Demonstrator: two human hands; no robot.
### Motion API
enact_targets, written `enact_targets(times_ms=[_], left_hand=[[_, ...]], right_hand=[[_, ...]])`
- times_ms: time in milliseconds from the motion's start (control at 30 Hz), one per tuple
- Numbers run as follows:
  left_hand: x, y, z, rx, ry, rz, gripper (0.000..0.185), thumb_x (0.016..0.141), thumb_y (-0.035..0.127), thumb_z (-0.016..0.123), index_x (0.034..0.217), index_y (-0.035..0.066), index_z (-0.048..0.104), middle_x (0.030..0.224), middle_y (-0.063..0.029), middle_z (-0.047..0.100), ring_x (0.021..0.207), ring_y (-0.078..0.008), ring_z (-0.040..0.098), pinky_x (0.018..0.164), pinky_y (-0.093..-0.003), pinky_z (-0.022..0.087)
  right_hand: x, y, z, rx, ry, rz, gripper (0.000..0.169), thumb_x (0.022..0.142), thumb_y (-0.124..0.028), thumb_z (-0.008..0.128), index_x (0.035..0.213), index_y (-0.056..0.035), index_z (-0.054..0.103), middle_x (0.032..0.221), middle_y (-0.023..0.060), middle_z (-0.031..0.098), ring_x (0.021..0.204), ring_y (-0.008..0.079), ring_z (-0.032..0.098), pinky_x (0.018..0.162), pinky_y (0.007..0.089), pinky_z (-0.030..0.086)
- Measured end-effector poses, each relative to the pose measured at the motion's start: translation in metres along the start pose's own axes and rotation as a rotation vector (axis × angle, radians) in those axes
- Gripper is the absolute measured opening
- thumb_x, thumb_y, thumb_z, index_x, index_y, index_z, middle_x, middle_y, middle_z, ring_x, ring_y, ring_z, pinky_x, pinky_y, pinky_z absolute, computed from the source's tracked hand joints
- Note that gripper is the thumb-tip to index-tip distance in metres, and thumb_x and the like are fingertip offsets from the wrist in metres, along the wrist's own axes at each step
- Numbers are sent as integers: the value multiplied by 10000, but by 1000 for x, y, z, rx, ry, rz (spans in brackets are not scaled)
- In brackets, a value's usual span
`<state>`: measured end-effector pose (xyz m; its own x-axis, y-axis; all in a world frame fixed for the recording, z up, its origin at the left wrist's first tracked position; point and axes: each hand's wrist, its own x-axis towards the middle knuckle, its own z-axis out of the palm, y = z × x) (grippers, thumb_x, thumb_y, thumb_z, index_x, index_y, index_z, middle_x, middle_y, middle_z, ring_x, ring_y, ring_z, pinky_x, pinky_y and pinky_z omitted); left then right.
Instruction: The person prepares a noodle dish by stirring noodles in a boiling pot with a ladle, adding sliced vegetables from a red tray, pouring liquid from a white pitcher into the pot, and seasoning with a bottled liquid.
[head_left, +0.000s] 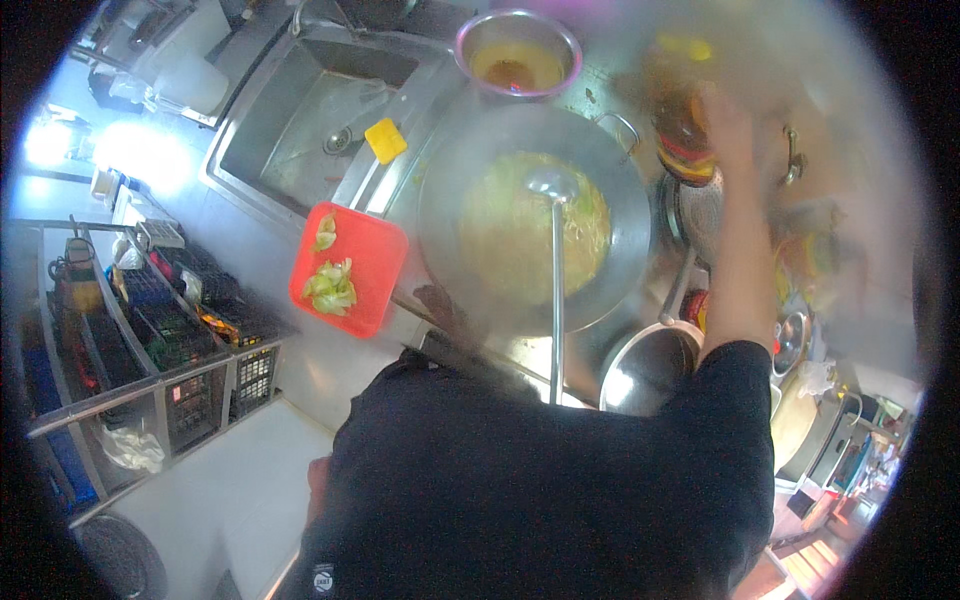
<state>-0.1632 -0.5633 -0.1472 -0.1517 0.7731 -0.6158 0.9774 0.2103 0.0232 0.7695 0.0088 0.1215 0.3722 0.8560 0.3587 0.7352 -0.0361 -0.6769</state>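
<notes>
My right arm is stretched forward, and my right hand (726, 127) is at a dark-filled container with a yellow and red rim (684, 142). Steam and blur hide the fingers, so I cannot tell whether they grip it. My left hand is out of view; only a bit of that arm shows beside the black shirt. Before me sits a large wok (442, 225) of steaming broth with pale noodles and greens (581, 232). A metal ladle (556, 292) lies across it, its bowl at the broth and its handle towards me.
Left of the wok, a red plastic tray (367, 292) holds lettuce leaves (330, 289). Beyond it are a yellow sponge (386, 141) and a steel sink (292, 127). A metal bowl of yellowish liquid (517, 64) stands behind the wok. A saucepan (651, 364) and perforated strainer (697, 214) are at right.
</notes>
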Motion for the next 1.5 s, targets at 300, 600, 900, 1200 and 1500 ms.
enact_targets(times_ms=[300, 600, 900, 1200, 1500], left_hand=[[42, 79, -87, -254, 161, 33, 291, 925, 325, 562, 875, 82, 714, 835, -158, 701, 803, -394, 660, 738, -489, 501], [61, 93, -112, -487, 99, -70, 461, 903, 428, 603, 766, -1, 707, 700, -179, 671, 661, -312, 638, 684, -429, 477], [58, 60, -73, -754, 115, -177, 460, 890, 442, 630, 721, 24, 719, 652, -133, 671, 604, -199, 587, 639, -419, 461], [44, 112, -106, -640, 96, -213, 461, 890, 450, 638, 814, 12, 760, 744, -120, 729, 688, -241, 681, 702, -390, 512], [44, 117, -104, -620, 69, -330, 442, 889, 437, 649, 845, 11, 762, 799, -143, 744, 767, -263, 706, 745, -409, 523]], right_hand=[[-79, -89, -47, -236, -663, -224, 437, 918, -423, 686, 847, 8, 684, 756, 142, 649, 713, 245, 605, 692, 403, 477], [-131, -117, -36, -345, -767, -354, 487, 881, -444, 707, 790, 30, 642, 730, 235, 606, 701, 409, 598, 646, 471, 455], [-134, -122, -24, -399, -821, -362, 500, 875, -466, 711, 797, 25, 649, 750, 244, 622, 714, 433, 603, 658, 477, 470], [-131, -135, -17, -548, -851, -356, 560, 875, -553, 667, 787, 0, 662, 755, 244, 631, 742, 450, 608, 663, 491, 477], [-122, -135, -16, -483, -877, -329, 556, 896, -561, 635, 843, -11, 698, 831, 230, 667, 811, 419, 641, 716, 484, 495]])
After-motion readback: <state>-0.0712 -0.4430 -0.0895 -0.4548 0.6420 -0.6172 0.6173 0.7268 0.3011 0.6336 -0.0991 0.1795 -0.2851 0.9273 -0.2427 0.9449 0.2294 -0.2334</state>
